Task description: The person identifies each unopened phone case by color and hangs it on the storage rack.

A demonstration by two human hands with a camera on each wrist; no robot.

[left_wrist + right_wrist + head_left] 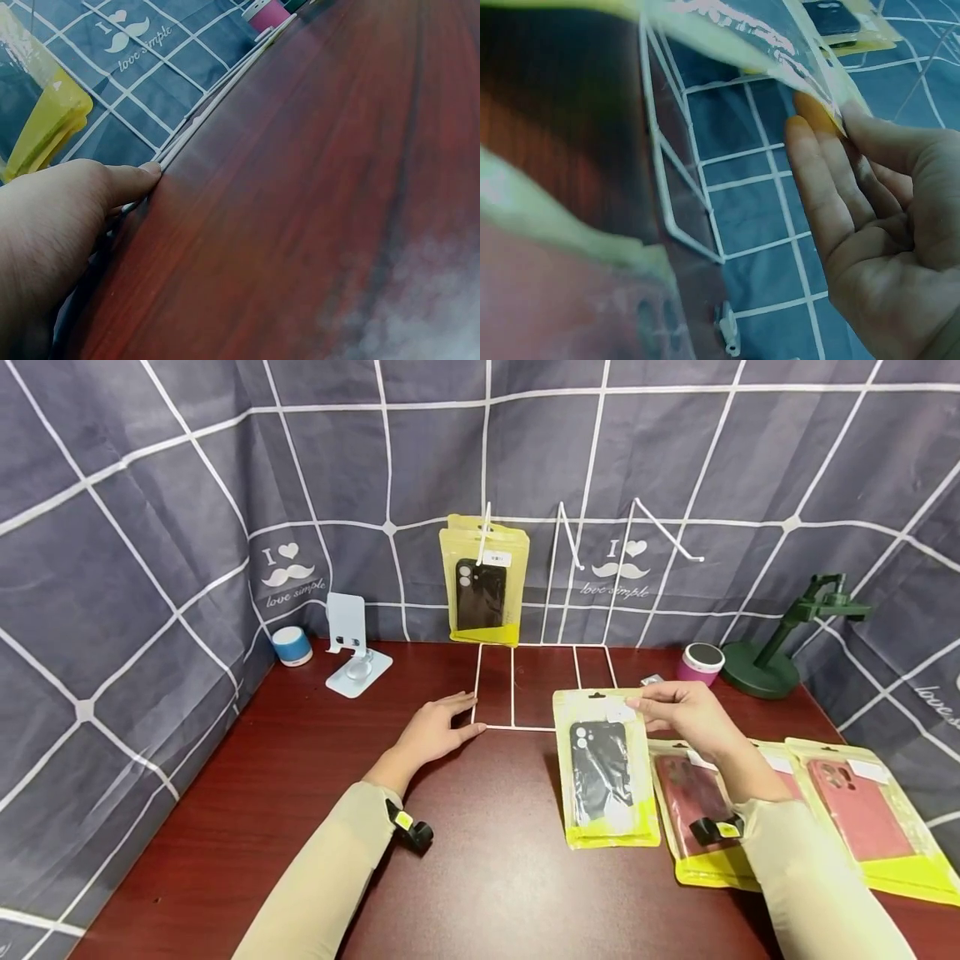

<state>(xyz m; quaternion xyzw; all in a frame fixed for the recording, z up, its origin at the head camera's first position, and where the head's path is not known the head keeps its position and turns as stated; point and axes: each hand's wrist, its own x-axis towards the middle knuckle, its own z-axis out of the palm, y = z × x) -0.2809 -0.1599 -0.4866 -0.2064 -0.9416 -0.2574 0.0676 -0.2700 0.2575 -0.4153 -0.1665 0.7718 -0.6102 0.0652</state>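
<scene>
The right hand (690, 714) is pinching a bagged black phone case (602, 772) by its upper right corner, just in front of the white wire rack (513, 689). The left hand (437, 728) is gripping nothing; its extended fingers and thumb are resting on the rack's base at the front left corner.

With the hold sitting at one corner, the slick bag could be twisting or slipping. Its lower right edge is lying close against the pink-case bags (862, 810), so a low sideways pull could be dragging them. The rack is looking light; a knock could be shifting it, especially without the left hand bracing.

Two bare hooks are jutting forward, leaving room beside the hanging bags (482, 593). The pink speaker (700, 664) and green stand (761, 664) are crowding the right; the desk (480, 877) is lying open nearer the person. Whether the held bag's bottom is touching the desk, I cannot quite tell.
</scene>
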